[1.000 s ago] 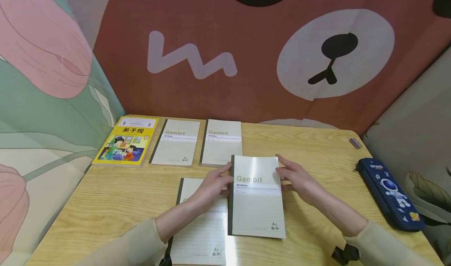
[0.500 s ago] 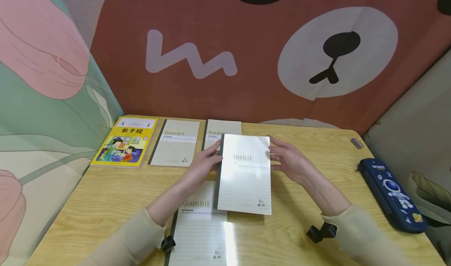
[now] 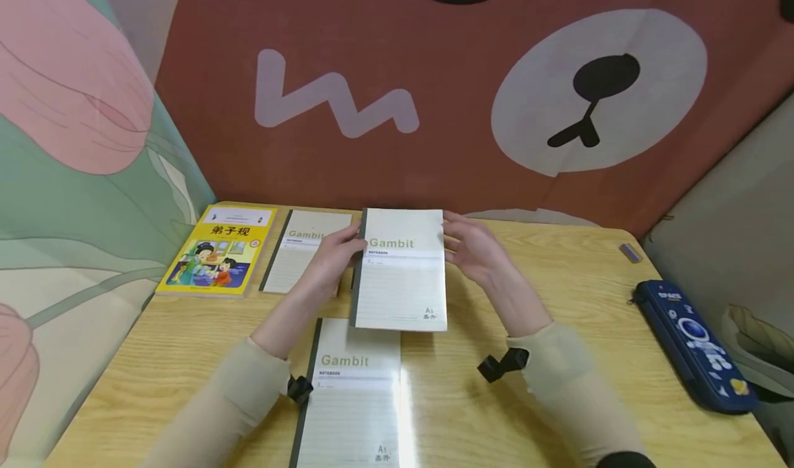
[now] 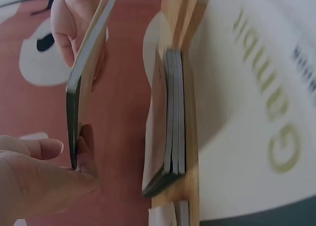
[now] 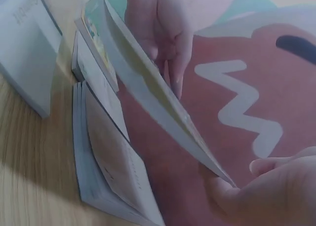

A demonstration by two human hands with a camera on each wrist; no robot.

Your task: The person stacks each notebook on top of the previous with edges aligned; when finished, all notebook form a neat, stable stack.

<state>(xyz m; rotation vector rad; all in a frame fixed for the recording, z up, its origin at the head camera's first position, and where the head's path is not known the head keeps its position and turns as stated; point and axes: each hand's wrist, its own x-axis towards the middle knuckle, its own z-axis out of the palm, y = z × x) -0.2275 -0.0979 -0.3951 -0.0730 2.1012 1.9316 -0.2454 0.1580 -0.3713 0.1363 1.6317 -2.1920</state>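
Note:
A pale Gambit notebook (image 3: 402, 275) with a dark spine is held in the air between both hands, cover up. My left hand (image 3: 335, 254) grips its spine side, thumb and fingers on either face in the left wrist view. My right hand (image 3: 476, 247) pinches the opposite edge. Below it, a small stack of notebooks (image 4: 175, 117) lies on the table; the held one hides it in the head view. Beside that stack lies another Gambit notebook (image 3: 298, 261), partly behind my left hand. A further Gambit notebook (image 3: 353, 392) lies nearer the front.
A yellow picture-cover book (image 3: 217, 251) lies at the table's back left. On the right are a navy space-themed pencil case (image 3: 695, 347) and a small eraser-like block (image 3: 630, 252). A printed cloth wall (image 3: 459, 109) rises behind the wooden table (image 3: 527, 413).
Both hands have carried the notebook away from me and to the left, from above the table's middle to over the back-row stack. The front notebook's cover is now less hidden.

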